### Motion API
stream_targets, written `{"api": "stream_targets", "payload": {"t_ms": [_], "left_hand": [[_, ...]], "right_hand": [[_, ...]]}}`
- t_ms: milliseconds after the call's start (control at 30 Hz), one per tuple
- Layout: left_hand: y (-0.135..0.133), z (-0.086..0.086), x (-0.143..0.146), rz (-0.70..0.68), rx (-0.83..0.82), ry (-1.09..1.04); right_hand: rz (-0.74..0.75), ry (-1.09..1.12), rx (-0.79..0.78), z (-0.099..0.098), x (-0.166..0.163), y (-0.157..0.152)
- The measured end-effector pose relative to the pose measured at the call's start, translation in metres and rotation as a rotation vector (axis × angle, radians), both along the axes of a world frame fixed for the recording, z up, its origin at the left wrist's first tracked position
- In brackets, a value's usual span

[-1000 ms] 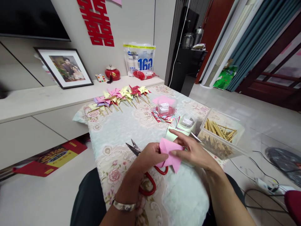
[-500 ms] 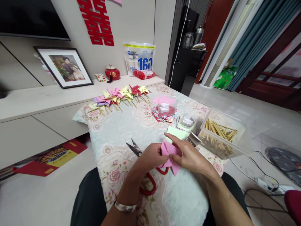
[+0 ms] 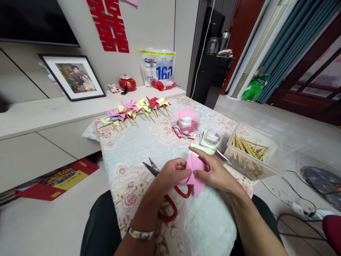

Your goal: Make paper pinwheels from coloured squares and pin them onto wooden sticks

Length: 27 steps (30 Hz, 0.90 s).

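Note:
Between my two hands is a pink paper pinwheel [image 3: 196, 164] with its corners folded toward the middle. My left hand [image 3: 173, 175] pinches its left side, thumb tip near the centre. On the other side, my right hand [image 3: 213, 174] grips the paper, with the thumb at the centre and the index finger stretched along the top edge. Scissors [image 3: 170, 208] with red handles lie spread on the cloth, partly under my left hand. Light green paper sheets [image 3: 204, 149] lie just beyond my right hand.
Several finished pinwheels [image 3: 138, 106] on sticks lie at the table's far side. A round clear tub [image 3: 188, 121] sits on patterned paper squares, with a smaller clear tub [image 3: 213, 137] nearby. To the right stands a plastic box [image 3: 239, 153] of wooden sticks.
The pink paper has turned a little and shows more of its folded face. My left fingers have curled back from its top, and both thumbs have come together at its centre.

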<state>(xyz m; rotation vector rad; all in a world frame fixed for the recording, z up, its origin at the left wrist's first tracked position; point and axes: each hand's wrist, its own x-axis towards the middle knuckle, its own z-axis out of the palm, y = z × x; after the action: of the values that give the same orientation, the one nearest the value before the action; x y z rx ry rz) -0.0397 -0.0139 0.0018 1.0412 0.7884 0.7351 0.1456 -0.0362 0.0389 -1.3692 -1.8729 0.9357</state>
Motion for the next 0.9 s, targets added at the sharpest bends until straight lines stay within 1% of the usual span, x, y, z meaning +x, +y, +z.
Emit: {"api": "stream_targets", "payload": {"t_ms": [100, 200, 333, 433, 567, 767, 900], "left_hand": [[0.0, 0.005, -0.004, 0.076, 0.011, -0.105], [0.0, 0.007, -0.006, 0.079, 0.016, -0.198], [-0.002, 0.01, -0.003, 0.101, -0.015, -0.298], [-0.003, 0.01, 0.005, 0.114, -0.043, -0.295], [-0.004, 0.009, 0.013, 0.134, -0.063, -0.305], [-0.003, 0.002, 0.014, 0.189, -0.067, -0.303], [-0.001, -0.005, 0.013, 0.21, -0.064, -0.258]], "right_hand": [[-0.06, 0.238, -0.054, -0.005, 0.0, 0.004], [-0.12, 0.451, -0.103, -0.009, -0.005, 0.008], [-0.216, 0.598, -0.077, -0.014, -0.012, 0.011], [-0.258, 0.635, -0.02, -0.019, -0.016, 0.012], [-0.285, 0.611, 0.053, -0.023, -0.021, 0.011], [-0.283, 0.585, 0.076, -0.023, -0.026, 0.008], [-0.276, 0.576, 0.092, -0.025, -0.028, 0.007]]}}
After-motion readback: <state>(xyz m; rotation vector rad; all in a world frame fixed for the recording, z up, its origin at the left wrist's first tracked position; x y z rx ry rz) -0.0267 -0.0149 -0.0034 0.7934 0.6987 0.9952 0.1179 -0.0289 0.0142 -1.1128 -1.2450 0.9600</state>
